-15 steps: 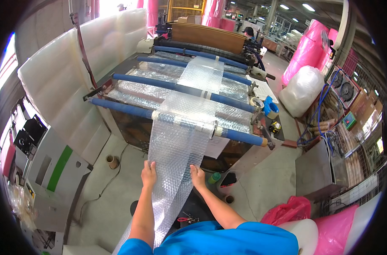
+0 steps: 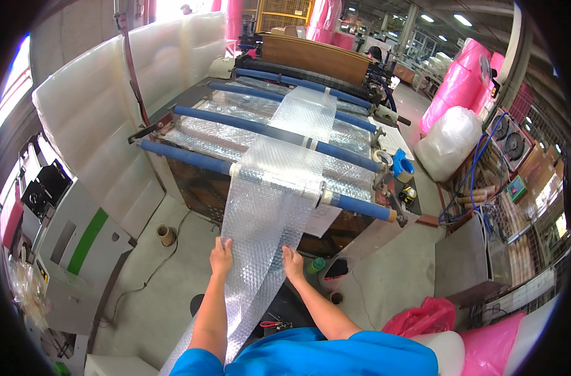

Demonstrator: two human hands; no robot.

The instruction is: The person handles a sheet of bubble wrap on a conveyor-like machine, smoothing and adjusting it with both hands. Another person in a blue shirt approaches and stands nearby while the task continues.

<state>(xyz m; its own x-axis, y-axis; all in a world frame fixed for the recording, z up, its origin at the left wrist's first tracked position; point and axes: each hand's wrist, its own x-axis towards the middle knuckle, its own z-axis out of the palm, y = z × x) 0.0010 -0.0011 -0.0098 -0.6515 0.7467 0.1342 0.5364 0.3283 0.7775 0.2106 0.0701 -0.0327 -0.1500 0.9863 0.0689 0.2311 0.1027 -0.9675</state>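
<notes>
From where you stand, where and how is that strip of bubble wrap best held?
Probably by the strip's two long edges, coming in from both sides with thumbs on top, as the left hand and right hand show: it slopes down from the front blue roller, wide and flexible-looking, so one edge alone might let it sag.

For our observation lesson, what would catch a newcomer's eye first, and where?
Bubble wrap dominates the centre, coming down from the front blue roller, its edges held in the left hand and right hand. Bright pink rolls stand out at upper right, with a bulging white bag in front.
</notes>
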